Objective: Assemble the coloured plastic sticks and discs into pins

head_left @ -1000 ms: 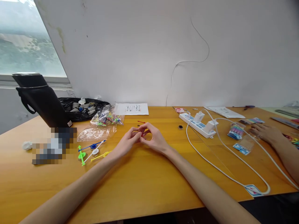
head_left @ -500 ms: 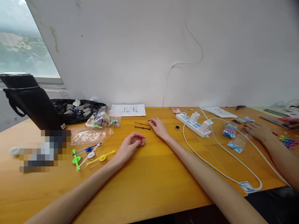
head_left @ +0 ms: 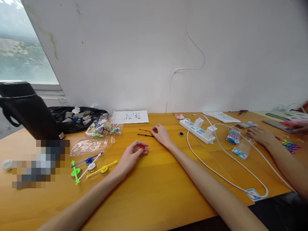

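My left hand (head_left: 131, 155) pinches a small red round spinner base (head_left: 142, 147) between thumb and fingers, just above the table. Further back, my right hand (head_left: 161, 134) has its fingertips together on the right end of a red plastic arrow (head_left: 143, 130); the fingers hide that end. A black arrow (head_left: 144, 135) lies just in front of the red one, close to the same fingers. Left of my left hand sit put-together arrow spinners: a green one (head_left: 75, 172), a blue one (head_left: 89, 160), a white one (head_left: 91, 166) and a yellow one (head_left: 104, 169).
A small black base (head_left: 181, 133) lies right of my right hand, beside a white power strip (head_left: 197, 131) with cables. Plastic bags of spinner parts (head_left: 104, 125) and a black bottle (head_left: 31, 112) stand left. Another person's hand (head_left: 261, 136) rests at right.
The fingertips of my right hand have drawn together at the red arrow's right end. My left hand still holds the red base. The whole view has shifted slightly.
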The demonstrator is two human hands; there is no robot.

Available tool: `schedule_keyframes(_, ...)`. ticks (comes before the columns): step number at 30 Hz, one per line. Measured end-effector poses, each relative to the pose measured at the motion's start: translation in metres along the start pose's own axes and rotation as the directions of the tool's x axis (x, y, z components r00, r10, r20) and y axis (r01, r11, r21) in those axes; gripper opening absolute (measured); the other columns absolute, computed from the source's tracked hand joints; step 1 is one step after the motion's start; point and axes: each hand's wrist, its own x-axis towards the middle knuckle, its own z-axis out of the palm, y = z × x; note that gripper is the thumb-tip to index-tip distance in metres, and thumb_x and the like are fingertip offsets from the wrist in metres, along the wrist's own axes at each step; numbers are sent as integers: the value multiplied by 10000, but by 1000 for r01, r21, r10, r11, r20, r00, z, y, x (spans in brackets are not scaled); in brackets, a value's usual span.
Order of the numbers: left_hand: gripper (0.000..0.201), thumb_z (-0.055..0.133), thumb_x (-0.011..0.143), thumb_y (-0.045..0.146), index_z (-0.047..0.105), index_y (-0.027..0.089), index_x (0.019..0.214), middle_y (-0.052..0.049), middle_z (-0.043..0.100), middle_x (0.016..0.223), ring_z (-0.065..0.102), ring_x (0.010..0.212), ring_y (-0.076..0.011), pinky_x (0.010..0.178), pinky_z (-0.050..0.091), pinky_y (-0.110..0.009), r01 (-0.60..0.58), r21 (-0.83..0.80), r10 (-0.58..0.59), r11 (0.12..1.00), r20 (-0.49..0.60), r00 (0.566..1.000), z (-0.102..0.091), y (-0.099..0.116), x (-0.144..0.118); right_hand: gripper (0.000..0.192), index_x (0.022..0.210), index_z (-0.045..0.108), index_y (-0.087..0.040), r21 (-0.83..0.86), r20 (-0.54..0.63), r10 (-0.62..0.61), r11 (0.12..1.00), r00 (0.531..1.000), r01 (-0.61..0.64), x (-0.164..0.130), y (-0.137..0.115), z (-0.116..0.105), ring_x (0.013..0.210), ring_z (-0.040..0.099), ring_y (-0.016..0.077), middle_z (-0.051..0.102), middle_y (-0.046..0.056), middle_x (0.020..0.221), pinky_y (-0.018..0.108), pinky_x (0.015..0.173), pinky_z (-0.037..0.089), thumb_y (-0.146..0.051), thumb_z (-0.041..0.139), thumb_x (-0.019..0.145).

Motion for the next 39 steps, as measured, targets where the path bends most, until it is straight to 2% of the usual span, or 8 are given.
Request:
schedule_keyframes(7,267,665,824,361,618,142,969,-131,677,1148,675,1029,-223,985,523,-392,-1,-20,0,1000,-24,1000,1,0,1,134,856,636,-150,-58,73,12,998,997,-8,2,1,2,906,578,207,640,92,924,313,850,426,-230,571,942)
schedule_keyframes(11,273,675,823,338,602,146,1002,-132,711,1065,695,1021,-237,1009,501,-411,33,-30,-35,999,-64,997,2,2,1,108,900,607,-152,-72,55,0,997,998,4,-1,-3,1,915,564,234,629,106,955,341,855,428,-212,535,953)
schedule_keyframes(16,305,707,795,282,559,168,1037,-149,662,1227,694,1051,-243,1024,493,-430,-20,-124,3,992,-135,991,1,4,0,123,937,595,-162,-284,3,-54,958,999,53,-11,-9,-3,922,556,261,603,121,984,367,852,436,-227,495,967)
schedule_keyframes(22,287,722,777,260,575,155,1000,-161,706,1166,680,1093,-248,1065,460,-439,3,-170,-17,986,-83,996,0,4,2,104,924,582,-150,-298,39,-44,953,998,54,-12,-12,-2,925,567,268,610,139,995,376,853,447,-186,488,953)
schedule_keyframes(26,295,752,761,282,610,158,988,-154,709,1185,675,1110,-260,1083,442,-459,0,-173,-14,985,-81,997,-2,4,3,105,874,544,-170,-93,17,14,996,1000,-13,-9,-6,-3,916,574,264,627,133,957,390,857,446,-213,476,941)
schedule_keyframes(29,313,770,761,325,652,163,1001,-141,720,1175,669,1129,-261,1099,429,-453,6,-175,-15,985,-51,999,-3,4,2,135,878,512,-197,240,-46,105,966,993,-91,-14,-1,-10,853,607,235,653,97,902,382,819,466,-301,462,949)
schedule_keyframes(33,392,769,774,376,671,177,1098,-125,739,1136,677,1115,-255,1095,440,-435,24,-187,-35,982,-53,998,-5,4,2,286,894,503,-214,665,-32,232,731,972,-153,-35,-7,-25,814,659,212,678,63,840,365,791,513,-472,623,865)
schedule_keyframes(39,470,762,780,385,647,161,1177,-136,717,1188,672,1126,-257,1114,419,-430,-25,-123,7,992,-141,990,-12,6,7,437,1085,663,-186,836,230,228,451,946,-311,-58,-40,-41,922,685,203,734,84,947,366,909,516,-477,750,771)
